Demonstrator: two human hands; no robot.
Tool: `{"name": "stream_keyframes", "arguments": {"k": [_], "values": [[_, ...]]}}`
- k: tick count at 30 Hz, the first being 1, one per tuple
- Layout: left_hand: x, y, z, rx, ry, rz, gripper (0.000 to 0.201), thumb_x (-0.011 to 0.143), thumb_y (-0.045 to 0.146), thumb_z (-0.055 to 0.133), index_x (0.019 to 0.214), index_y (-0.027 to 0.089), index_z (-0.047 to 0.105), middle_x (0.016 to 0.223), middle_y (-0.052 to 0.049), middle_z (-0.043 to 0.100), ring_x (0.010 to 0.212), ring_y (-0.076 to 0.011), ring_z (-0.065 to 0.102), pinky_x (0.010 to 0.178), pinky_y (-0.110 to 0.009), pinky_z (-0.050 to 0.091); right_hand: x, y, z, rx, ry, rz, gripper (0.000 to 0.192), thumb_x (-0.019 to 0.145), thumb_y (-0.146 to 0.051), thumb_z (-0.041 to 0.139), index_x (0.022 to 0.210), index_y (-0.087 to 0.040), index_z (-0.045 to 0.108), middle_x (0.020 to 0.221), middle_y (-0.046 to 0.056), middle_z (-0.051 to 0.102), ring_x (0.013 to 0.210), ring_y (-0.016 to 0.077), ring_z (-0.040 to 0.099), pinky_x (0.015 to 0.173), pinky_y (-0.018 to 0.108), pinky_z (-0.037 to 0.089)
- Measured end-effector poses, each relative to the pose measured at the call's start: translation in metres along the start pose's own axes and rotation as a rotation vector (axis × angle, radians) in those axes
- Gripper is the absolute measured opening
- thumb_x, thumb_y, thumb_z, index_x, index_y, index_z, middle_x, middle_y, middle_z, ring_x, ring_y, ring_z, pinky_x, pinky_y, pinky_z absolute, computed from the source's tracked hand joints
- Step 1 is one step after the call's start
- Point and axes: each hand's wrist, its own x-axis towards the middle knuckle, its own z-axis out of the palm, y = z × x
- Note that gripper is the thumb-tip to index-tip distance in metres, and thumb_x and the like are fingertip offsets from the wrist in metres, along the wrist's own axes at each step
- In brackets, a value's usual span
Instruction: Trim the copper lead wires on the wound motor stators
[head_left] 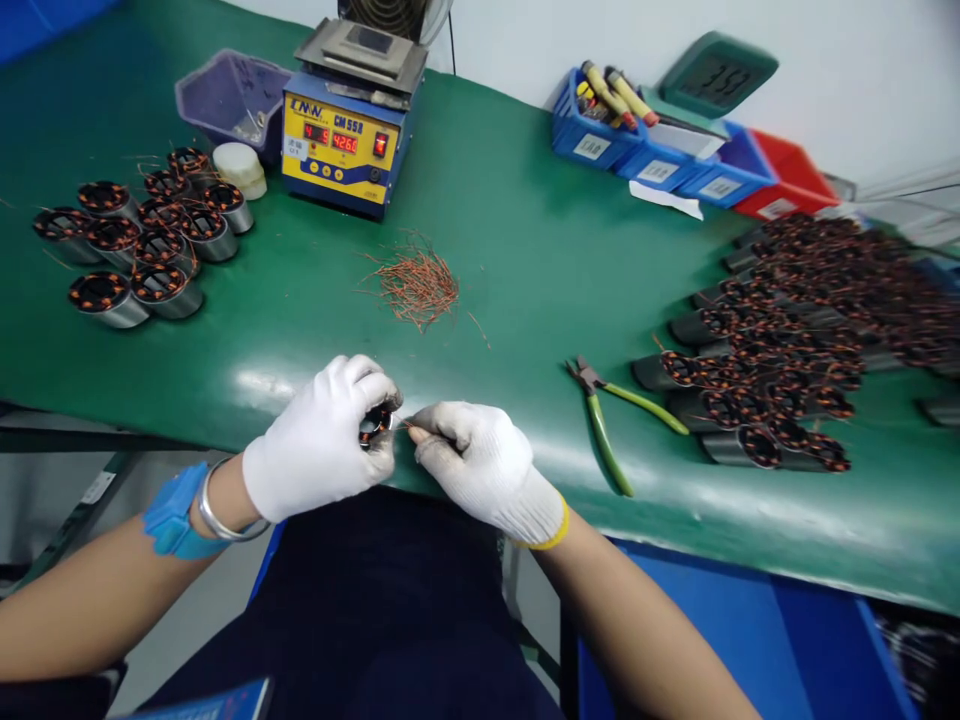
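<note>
My left hand [324,440], in a white glove, is closed around a small wound stator [375,425] with copper coils, held at the table's front edge. My right hand [480,460], also gloved, pinches a thin copper wire end coming off that stator. Both hands touch at the stator. A blue wrist strap and a metal bangle sit on my left wrist.
On the green mat [525,250]: a group of stators [139,240] at left, a large heap of stators [795,340] at right, green-handled cutters [611,420], a pile of copper wire scraps [416,285], a blue solder pot [349,125], parts bins [660,150].
</note>
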Motion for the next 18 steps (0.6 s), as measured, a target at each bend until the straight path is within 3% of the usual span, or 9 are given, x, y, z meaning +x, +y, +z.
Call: {"name": "stream_keyframes", "arguments": {"k": [4, 10, 12, 14, 16, 18], "values": [[-0.001, 0.001, 0.009, 0.058, 0.048, 0.033, 0.019, 0.069, 0.013, 0.053, 0.087, 0.018, 0.056, 0.088, -0.008, 0.055, 0.081, -0.0232, 0.051, 0.071, -0.038, 0.048, -0.010, -0.001, -0.007, -0.052, -0.002, 0.023, 0.019, 0.088, -0.024, 0.052, 0.085, -0.019, 0.071, 0.075, 0.001, 0.070, 0.067, 0.0136, 0.062, 0.060, 0.023, 0.038], [-0.004, 0.002, 0.015, 0.137, 0.095, 0.076, 0.014, 0.073, 0.014, 0.051, 0.086, 0.017, 0.057, 0.091, -0.011, 0.053, 0.083, -0.0251, 0.051, 0.071, -0.040, 0.049, -0.020, -0.005, -0.032, -0.231, 0.032, -0.063, 0.020, 0.090, -0.026, 0.050, 0.086, -0.020, 0.069, 0.070, 0.002, 0.067, 0.065, 0.0154, 0.059, 0.058, 0.026, 0.036], [-0.004, 0.002, 0.014, 0.150, 0.083, 0.078, 0.013, 0.074, 0.013, 0.051, 0.085, 0.017, 0.057, 0.091, -0.010, 0.053, 0.082, -0.0247, 0.050, 0.071, -0.039, 0.049, -0.014, -0.007, -0.044, -0.185, 0.095, -0.143, 0.021, 0.093, -0.029, 0.049, 0.091, -0.019, 0.068, 0.087, 0.005, 0.069, 0.077, 0.0171, 0.062, 0.066, 0.027, 0.042], [-0.003, 0.003, 0.014, 0.155, 0.085, 0.072, 0.013, 0.075, 0.012, 0.050, 0.085, 0.018, 0.056, 0.090, -0.010, 0.053, 0.082, -0.0240, 0.051, 0.071, -0.038, 0.048, -0.003, -0.010, -0.054, -0.119, 0.154, -0.166, 0.027, 0.091, -0.036, 0.053, 0.107, -0.018, 0.066, 0.116, 0.010, 0.065, 0.099, 0.0208, 0.062, 0.079, 0.030, 0.045], [-0.003, 0.004, 0.015, 0.156, 0.102, 0.068, 0.012, 0.075, 0.013, 0.050, 0.084, 0.019, 0.054, 0.090, -0.009, 0.053, 0.082, -0.0235, 0.051, 0.071, -0.038, 0.048, 0.012, -0.011, -0.058, -0.045, 0.041, -0.067, 0.043, 0.084, -0.042, 0.063, 0.120, -0.020, 0.062, 0.125, 0.009, 0.063, 0.104, 0.0225, 0.062, 0.079, 0.030, 0.047], [-0.002, 0.005, 0.015, 0.164, 0.112, 0.058, 0.008, 0.076, 0.016, 0.051, 0.082, 0.020, 0.053, 0.089, -0.009, 0.053, 0.082, -0.0237, 0.051, 0.070, -0.038, 0.048, 0.028, -0.012, -0.057, 0.020, -0.246, 0.079, 0.039, 0.078, -0.043, 0.068, 0.112, -0.022, 0.066, 0.101, 0.003, 0.071, 0.084, 0.0184, 0.066, 0.065, 0.025, 0.046]]}}
